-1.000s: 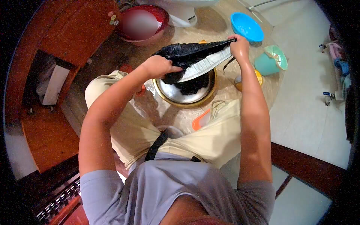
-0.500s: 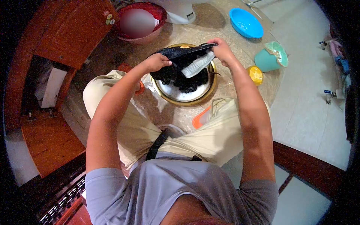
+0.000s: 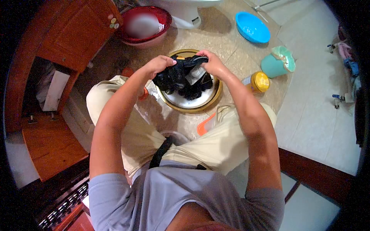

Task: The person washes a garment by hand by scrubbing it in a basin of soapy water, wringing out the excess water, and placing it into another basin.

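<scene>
Stretched between my two hands is a dark black garment, wet-looking, with a pale white strip on its inner side. My left hand pinches its left end; my right hand grips the right end of its upper edge. The cloth hangs bunched over a gold-rimmed basin holding whitish, sudsy water. Its lower folds reach down into the basin, and I cannot make out how much lies in the water.
Beyond the basin stands a red tub with a blurred pale thing in it. To the right are a blue bowl, a lined teal bin and a yellow-lidded jar. A wooden cabinet rises on the left.
My hands have come closer together, the right one moving left and slightly down. The garment's taut upper edge has slackened and bunched, and less of the white strip shows.
</scene>
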`<move>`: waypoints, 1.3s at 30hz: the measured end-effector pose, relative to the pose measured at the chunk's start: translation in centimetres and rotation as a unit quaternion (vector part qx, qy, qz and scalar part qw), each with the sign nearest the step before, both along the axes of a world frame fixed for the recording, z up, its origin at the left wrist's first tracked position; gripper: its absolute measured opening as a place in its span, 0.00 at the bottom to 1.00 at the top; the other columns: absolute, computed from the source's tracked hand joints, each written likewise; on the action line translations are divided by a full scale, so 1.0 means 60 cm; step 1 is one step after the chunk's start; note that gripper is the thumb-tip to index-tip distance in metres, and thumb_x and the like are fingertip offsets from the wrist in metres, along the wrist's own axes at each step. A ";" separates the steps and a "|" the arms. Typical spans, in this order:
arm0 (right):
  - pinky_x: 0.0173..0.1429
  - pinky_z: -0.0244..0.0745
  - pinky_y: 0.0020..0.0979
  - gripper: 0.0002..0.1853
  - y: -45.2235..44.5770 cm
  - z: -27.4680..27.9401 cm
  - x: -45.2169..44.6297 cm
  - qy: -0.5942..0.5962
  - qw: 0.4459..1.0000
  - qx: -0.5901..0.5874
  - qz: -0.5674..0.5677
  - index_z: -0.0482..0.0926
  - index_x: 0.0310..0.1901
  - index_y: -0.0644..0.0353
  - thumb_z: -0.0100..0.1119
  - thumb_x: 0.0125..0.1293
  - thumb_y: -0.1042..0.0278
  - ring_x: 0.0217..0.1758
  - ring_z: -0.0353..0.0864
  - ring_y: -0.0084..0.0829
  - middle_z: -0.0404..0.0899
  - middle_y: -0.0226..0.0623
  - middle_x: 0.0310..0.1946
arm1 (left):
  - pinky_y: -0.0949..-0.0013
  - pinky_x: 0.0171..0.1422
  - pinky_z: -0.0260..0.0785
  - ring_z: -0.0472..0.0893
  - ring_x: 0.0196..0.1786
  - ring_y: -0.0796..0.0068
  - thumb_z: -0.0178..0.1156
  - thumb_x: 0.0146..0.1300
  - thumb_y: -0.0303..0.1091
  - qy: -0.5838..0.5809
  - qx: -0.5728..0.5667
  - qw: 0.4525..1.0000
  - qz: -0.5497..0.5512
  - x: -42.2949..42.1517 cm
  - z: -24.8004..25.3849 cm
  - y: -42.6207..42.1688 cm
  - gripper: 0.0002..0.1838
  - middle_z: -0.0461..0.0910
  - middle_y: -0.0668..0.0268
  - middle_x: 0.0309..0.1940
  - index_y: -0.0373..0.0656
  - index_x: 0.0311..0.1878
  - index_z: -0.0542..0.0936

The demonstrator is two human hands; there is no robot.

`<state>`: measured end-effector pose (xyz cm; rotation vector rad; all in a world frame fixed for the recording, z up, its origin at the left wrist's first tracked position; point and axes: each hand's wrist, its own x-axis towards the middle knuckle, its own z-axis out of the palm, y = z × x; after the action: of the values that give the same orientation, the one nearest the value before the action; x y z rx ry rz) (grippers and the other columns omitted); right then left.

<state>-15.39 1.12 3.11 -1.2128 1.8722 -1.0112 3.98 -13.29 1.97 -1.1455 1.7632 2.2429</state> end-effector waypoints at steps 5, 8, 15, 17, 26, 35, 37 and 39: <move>0.51 0.69 0.28 0.21 -0.011 -0.015 0.026 -0.151 0.985 0.055 -0.064 0.67 0.53 0.61 0.60 0.60 0.66 0.45 0.73 0.27 0.75 0.38 0.44 | 0.64 0.36 0.74 0.81 0.28 0.68 0.50 0.66 0.34 0.010 0.048 0.998 0.029 -0.010 0.029 0.023 0.11 0.82 0.61 0.30 0.38 0.39 0.78; 0.59 0.65 0.31 0.30 -0.007 -0.004 0.047 -0.141 0.989 0.036 -0.023 0.63 0.57 0.63 0.64 0.56 0.63 0.54 0.70 0.29 0.71 0.40 0.52 | 0.63 0.37 0.75 0.81 0.28 0.67 0.49 0.66 0.34 0.029 0.075 0.995 0.063 -0.012 0.041 0.031 0.11 0.81 0.60 0.31 0.38 0.39 0.77; 0.60 0.64 0.29 0.32 0.001 -0.057 0.049 -0.050 0.999 -0.013 0.012 0.65 0.57 0.60 0.63 0.46 0.80 0.53 0.72 0.29 0.73 0.36 0.48 | 0.66 0.34 0.74 0.80 0.26 0.71 0.51 0.65 0.36 0.058 0.082 0.993 0.054 -0.020 0.041 0.038 0.10 0.80 0.65 0.28 0.40 0.39 0.77; 0.57 0.66 0.29 0.28 0.001 -0.038 0.042 -0.030 0.999 0.014 -0.002 0.69 0.53 0.61 0.61 0.46 0.81 0.50 0.74 0.29 0.75 0.35 0.44 | 0.67 0.36 0.74 0.79 0.28 0.72 0.53 0.65 0.36 0.052 0.050 0.997 0.013 -0.019 0.041 0.043 0.10 0.80 0.65 0.30 0.40 0.40 0.77; 0.48 0.73 0.45 0.18 -0.001 0.002 0.005 0.333 0.935 0.082 -0.093 0.75 0.42 0.62 0.62 0.47 0.73 0.45 0.78 0.49 0.79 0.52 0.37 | 0.59 0.59 0.65 0.76 0.53 0.51 0.74 0.38 0.46 0.116 -0.470 0.807 -0.339 0.004 0.039 0.073 0.49 0.76 0.49 0.49 0.52 0.67 0.61; 0.40 0.74 0.37 0.11 0.005 0.007 -0.094 0.185 0.977 0.076 -0.074 0.80 0.35 0.61 0.64 0.50 0.65 0.35 0.79 0.42 0.80 0.47 0.31 | 0.54 0.52 0.68 0.80 0.44 0.54 0.58 0.47 0.29 -0.223 -0.591 0.628 -0.454 0.029 0.045 0.024 0.10 0.81 0.59 0.36 0.49 0.35 0.82; 0.32 0.74 0.32 0.07 0.007 0.014 -0.110 0.085 0.988 0.081 -0.104 0.79 0.35 0.61 0.58 0.55 0.70 0.28 0.78 0.32 0.79 0.40 0.28 | 0.56 0.52 0.68 0.79 0.45 0.53 0.60 0.47 0.29 -0.191 -0.617 0.639 -0.419 0.043 0.035 0.003 0.09 0.80 0.57 0.35 0.47 0.33 0.82; 0.29 0.76 0.28 0.08 0.008 0.024 -0.112 -0.021 0.989 0.092 -0.112 0.77 0.39 0.58 0.50 0.58 0.76 0.27 0.77 0.26 0.78 0.32 0.30 | 0.56 0.51 0.68 0.78 0.45 0.51 0.62 0.47 0.30 -0.077 -0.625 0.696 -0.346 0.052 -0.003 -0.036 0.10 0.80 0.57 0.35 0.46 0.35 0.82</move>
<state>-22.13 1.57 4.58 -0.8834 2.0524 -0.9472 7.08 -15.47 1.80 -0.4108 2.9209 0.3248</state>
